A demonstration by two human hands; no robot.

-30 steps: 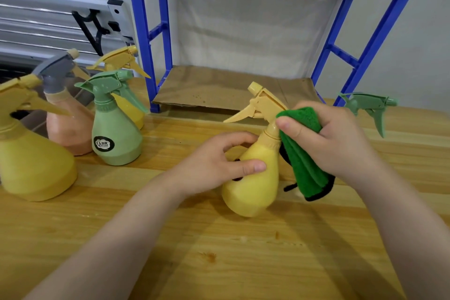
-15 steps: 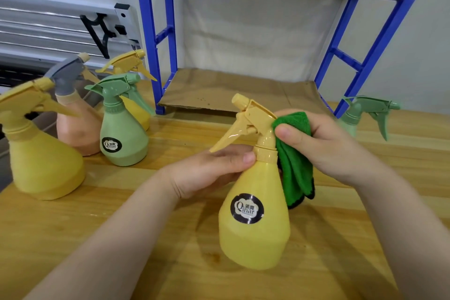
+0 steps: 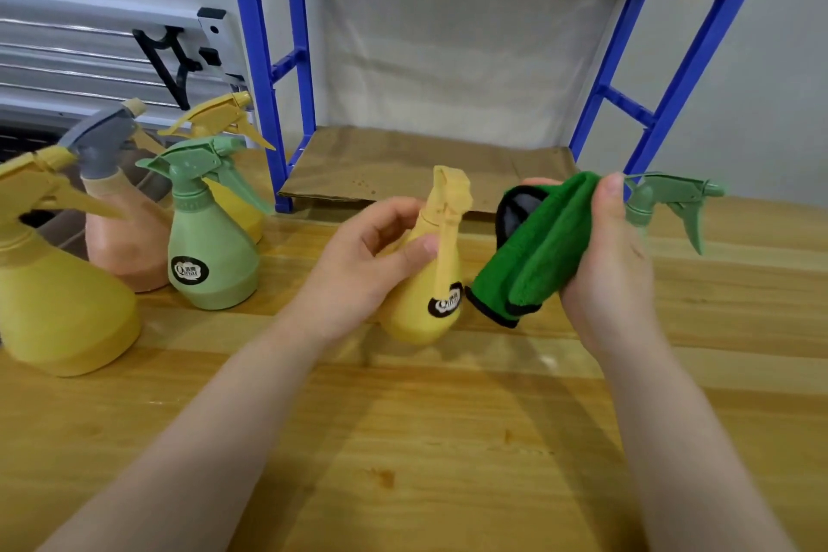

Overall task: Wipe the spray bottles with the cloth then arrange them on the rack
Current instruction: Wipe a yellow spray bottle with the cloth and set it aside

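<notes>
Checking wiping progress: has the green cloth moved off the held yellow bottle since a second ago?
Yes. The green cloth in the right hand has come off the yellow bottle, now apart on its right.

- Left hand (image 3: 358, 264): bare, no glove, ring or watch visible.
- Right hand (image 3: 614, 273): bare, no glove, ring or watch visible.
- Both forearms: uncovered to the frame edge; no sleeve in view.
- Fingernails: short, unpainted.
</notes>
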